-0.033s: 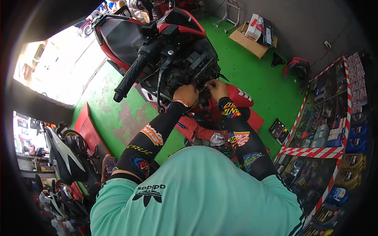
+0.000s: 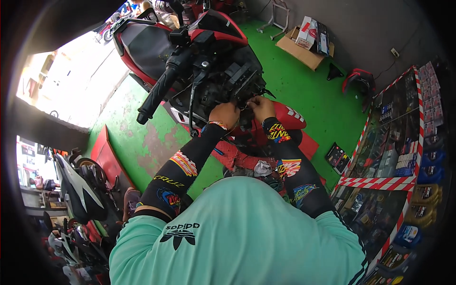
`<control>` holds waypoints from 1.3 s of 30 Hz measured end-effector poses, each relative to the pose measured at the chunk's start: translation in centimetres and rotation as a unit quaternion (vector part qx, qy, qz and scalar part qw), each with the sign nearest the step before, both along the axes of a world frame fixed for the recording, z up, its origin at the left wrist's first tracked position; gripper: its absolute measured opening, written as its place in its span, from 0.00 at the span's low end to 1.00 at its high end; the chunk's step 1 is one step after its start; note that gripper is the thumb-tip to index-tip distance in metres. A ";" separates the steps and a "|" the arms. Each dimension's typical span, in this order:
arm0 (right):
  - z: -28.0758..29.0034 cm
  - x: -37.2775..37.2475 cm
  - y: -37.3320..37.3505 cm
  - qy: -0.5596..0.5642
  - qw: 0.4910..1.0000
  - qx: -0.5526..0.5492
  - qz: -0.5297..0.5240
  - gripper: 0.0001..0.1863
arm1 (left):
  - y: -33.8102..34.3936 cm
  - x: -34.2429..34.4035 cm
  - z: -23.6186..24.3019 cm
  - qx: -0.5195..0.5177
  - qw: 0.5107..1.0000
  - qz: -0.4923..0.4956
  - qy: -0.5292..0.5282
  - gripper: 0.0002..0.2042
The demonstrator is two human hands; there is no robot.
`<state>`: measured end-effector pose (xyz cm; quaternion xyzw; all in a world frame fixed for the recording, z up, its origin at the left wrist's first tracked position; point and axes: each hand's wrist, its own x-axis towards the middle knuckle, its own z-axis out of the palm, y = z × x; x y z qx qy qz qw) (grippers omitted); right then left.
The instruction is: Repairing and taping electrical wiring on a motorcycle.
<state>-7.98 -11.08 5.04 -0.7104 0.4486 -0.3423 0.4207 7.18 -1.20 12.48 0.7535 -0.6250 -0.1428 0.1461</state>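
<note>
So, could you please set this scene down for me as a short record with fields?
Left hand: at the exposed front parts of the motorbike; grip hidden
Right hand: just right of the left one, fingers bent; hold unclear
Motorbike: red and black, handlebar grip on the picture's left
Floor: green, worn in patches
Near the wall: open cardboard box with packages
Right side: display case edged in red-and-white stripes

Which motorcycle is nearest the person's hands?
The red-and-black motorcycle straight ahead: left hand and right hand are at its exposed front; the white-and-black motorcycle stands far left.
</note>
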 end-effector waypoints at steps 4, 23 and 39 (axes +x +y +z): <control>1.2 0.2 0.9 -0.005 1.000 0.019 -0.005 0.10 | -0.1 0.3 -1.5 -0.051 0.998 0.033 0.025 0.15; 1.3 -2.1 1.7 0.076 0.986 -0.149 -0.031 0.08 | -2.2 -2.9 -0.6 -0.046 0.976 0.133 -0.164 0.11; 5.9 -3.7 4.1 0.059 0.991 -0.083 0.088 0.10 | 5.8 -1.3 0.2 -0.166 0.970 0.121 0.131 0.11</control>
